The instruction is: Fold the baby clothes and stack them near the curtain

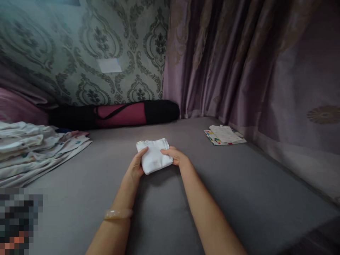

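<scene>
A white cloth point(156, 157), folded into a thick, roughly square bundle, is held just above the grey bed surface point(164, 209). My left hand point(137, 163) grips its left side, thumb on top and fingers underneath. On the right side, my right hand point(174, 155) pinches the bundle the same way. Most of the fingers are hidden beneath the fabric. A pale bangle point(118, 214) circles my left wrist.
Loosely piled light fabrics point(34, 152) lie at the left. A small folded stack of cloth point(225, 135) rests at the right, near the purple curtain point(239, 71). Along the patterned wall stretches a long black and dark pink bag point(119, 115).
</scene>
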A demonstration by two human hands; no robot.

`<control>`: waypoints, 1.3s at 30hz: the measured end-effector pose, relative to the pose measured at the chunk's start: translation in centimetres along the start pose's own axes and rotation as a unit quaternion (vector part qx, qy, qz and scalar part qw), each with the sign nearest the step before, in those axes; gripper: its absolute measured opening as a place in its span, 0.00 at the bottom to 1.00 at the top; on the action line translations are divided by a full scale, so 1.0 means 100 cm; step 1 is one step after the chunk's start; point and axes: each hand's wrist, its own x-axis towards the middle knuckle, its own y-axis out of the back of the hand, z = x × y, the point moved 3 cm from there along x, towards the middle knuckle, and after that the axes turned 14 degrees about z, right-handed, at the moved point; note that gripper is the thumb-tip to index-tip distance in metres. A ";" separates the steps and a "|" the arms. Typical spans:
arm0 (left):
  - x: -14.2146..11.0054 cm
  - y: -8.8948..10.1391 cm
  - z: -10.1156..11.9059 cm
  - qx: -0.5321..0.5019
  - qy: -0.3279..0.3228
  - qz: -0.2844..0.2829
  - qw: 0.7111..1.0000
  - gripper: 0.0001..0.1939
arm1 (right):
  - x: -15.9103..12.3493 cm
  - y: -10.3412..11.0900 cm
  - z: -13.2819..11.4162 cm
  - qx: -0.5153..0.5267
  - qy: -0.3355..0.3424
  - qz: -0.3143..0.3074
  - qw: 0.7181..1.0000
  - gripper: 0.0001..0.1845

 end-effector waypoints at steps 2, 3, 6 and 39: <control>-0.001 -0.001 0.002 -0.021 -0.006 0.007 1.000 0.19 | -0.003 0.002 -0.003 0.024 -0.003 -0.014 1.000 0.09; -0.001 -0.001 0.003 -0.038 -0.015 0.013 0.999 0.19 | -0.006 0.001 -0.005 0.046 -0.007 -0.037 0.998 0.10; -0.002 0.001 0.009 -0.104 -0.048 0.040 0.993 0.20 | -0.020 -0.004 -0.007 0.122 -0.018 -0.134 0.983 0.20; 0.021 0.024 0.006 -0.213 -0.024 0.081 0.974 0.14 | -0.050 0.240 -0.165 0.275 0.295 0.303 0.863 0.09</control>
